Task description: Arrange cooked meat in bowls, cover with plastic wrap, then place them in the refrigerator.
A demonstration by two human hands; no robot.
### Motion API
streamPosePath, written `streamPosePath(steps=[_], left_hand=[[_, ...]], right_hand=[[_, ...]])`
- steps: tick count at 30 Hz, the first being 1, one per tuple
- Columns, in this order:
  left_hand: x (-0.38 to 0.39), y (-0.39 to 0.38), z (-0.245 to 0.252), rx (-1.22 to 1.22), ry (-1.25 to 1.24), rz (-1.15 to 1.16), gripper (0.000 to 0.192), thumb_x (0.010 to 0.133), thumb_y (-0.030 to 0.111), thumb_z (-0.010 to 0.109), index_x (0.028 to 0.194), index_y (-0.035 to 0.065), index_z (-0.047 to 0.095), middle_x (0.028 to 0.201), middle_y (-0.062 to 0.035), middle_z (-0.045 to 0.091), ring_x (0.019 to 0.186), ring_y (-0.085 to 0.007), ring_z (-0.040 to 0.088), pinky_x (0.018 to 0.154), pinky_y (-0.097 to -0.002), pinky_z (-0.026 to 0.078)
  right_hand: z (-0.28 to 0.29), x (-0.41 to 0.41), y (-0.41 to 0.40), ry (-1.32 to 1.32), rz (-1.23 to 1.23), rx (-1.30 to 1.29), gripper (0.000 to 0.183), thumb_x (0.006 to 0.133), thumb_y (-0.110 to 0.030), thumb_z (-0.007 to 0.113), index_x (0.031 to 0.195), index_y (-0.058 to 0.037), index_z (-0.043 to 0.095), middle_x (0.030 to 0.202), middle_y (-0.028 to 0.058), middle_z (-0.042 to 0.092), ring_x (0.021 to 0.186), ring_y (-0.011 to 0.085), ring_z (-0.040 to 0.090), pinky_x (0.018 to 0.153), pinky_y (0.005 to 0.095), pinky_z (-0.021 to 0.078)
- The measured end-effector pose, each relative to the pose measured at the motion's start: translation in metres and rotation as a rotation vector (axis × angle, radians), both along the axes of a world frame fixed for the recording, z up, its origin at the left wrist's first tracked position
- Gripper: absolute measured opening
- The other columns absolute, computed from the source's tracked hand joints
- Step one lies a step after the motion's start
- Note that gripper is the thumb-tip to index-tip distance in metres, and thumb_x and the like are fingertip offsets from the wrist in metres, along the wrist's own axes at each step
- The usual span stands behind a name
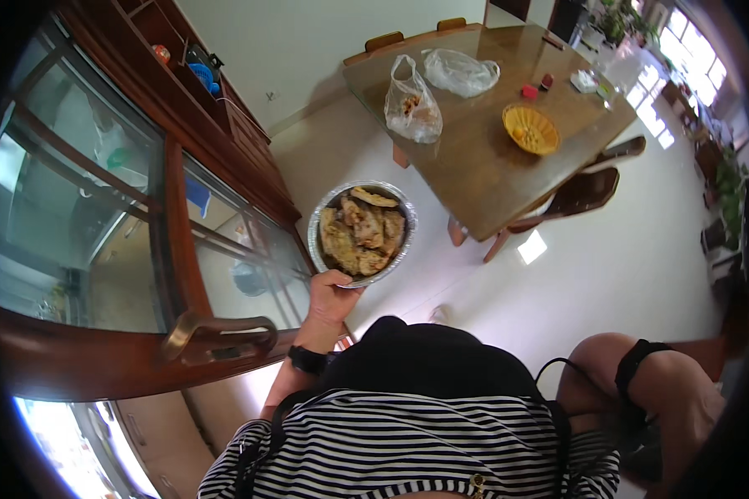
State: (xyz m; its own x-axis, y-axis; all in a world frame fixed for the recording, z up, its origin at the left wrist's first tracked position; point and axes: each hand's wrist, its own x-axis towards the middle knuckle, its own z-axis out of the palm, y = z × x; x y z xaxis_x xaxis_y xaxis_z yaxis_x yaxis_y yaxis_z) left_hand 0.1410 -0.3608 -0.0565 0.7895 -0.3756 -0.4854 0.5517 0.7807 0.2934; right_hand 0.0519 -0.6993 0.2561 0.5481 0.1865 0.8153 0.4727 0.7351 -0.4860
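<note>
My left hand [335, 294] grips the near rim of a round foil pan [411, 215], with the thumb over the edge. Browned, coated pieces of food [363, 232] fill the pan; their exact kind is unclear. The pan is held above the pale floor, between a glazed wooden door and the dining table. A black watch-like band [307, 360] circles my left wrist. My right hand [693, 390] is low at the far right, beside my body, below a black wristband [638, 363]. Its fingers are hidden or blurred, so I cannot see whether it holds anything.
The wooden door [184, 274] with a brass-coloured handle [221, 337] stands close on the left. Ahead is a glass-topped dining table [462, 181] bearing plastic bags [421, 118] and a yellow basket [549, 131]. A wooden chair [583, 193] stands at its right side; potted plants [727, 199] line the far right.
</note>
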Motion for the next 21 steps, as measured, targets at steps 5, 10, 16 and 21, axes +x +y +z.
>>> streamPosePath(steps=[5,10,16,21], left_hand=[[0.009,0.011,0.009,0.004,-0.086,0.133,0.061,0.063,-0.009,0.046,0.124,-0.0051,0.048,0.127,-0.0165,0.054,0.121,-0.0344,0.050,0.102,-0.0483,0.040],[0.038,0.026,0.029,0.159,-0.081,0.195,0.066,0.060,-0.005,0.046,0.126,-0.0054,0.046,0.129,-0.0172,0.052,0.123,-0.0344,0.047,0.104,-0.0481,0.038],[0.106,0.028,0.008,0.153,-0.100,0.148,0.070,0.062,-0.007,0.045,0.132,-0.0033,0.039,0.134,-0.0188,0.046,0.125,-0.0379,0.045,0.103,-0.0509,0.041],[0.151,0.002,-0.037,0.168,-0.045,0.018,0.070,0.060,-0.009,0.046,0.130,-0.0056,0.039,0.132,-0.0213,0.046,0.123,-0.0386,0.045,0.104,-0.0521,0.040]], right_hand=[[-0.040,0.021,-0.050,0.063,0.025,0.145,0.025,0.095,-0.016,0.047,0.077,0.0002,0.056,0.073,0.0103,0.060,0.064,0.0207,0.056,0.063,0.0371,0.0491],[-0.161,0.064,-0.042,0.923,-0.489,-0.672,0.021,0.089,-0.016,0.056,0.096,0.0034,0.062,0.086,0.0117,0.064,0.076,0.0164,0.060,0.068,0.0307,0.0491],[-0.242,0.098,0.001,0.677,-0.426,-1.182,0.034,0.081,-0.010,0.068,0.113,0.0003,0.062,0.106,0.0144,0.065,0.095,0.0247,0.065,0.084,0.0345,0.0517],[-0.278,0.115,0.030,0.108,-0.712,-1.417,0.038,0.074,-0.012,0.069,0.109,-0.0047,0.060,0.118,0.0138,0.058,0.114,0.0312,0.052,0.104,0.0453,0.0374]])
